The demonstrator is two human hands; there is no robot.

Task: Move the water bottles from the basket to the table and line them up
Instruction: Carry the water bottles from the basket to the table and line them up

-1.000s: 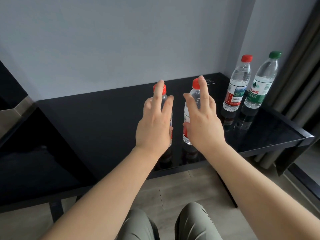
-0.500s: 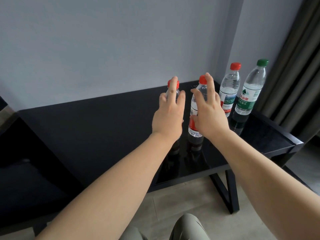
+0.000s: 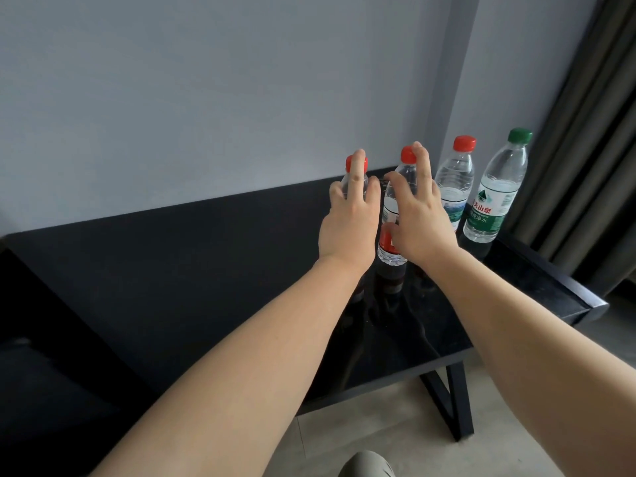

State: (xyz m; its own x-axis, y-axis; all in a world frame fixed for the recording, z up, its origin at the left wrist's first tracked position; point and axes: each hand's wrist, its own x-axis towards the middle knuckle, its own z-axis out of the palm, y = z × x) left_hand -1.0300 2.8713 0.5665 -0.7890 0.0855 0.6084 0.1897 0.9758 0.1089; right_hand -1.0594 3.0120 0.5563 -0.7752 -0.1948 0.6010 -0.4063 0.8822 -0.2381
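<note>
As both hands (image 3: 349, 232) (image 3: 421, 228) push, their bottles (image 3: 390, 201) have neared the other pair (image 3: 454, 180).

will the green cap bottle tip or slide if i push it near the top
Likely tips: the green-capped bottle is tall and narrow on a small base. It seems full, so probably heavy for its size. The glossy black table may let it slide if pushed low.

Grey wall (image 3: 206, 98) at back, dk curtain (image 3: 585, 149) on R, pale floor (image 3: 378, 418) below, black furniture (image 3: 51, 373) on L.
</note>
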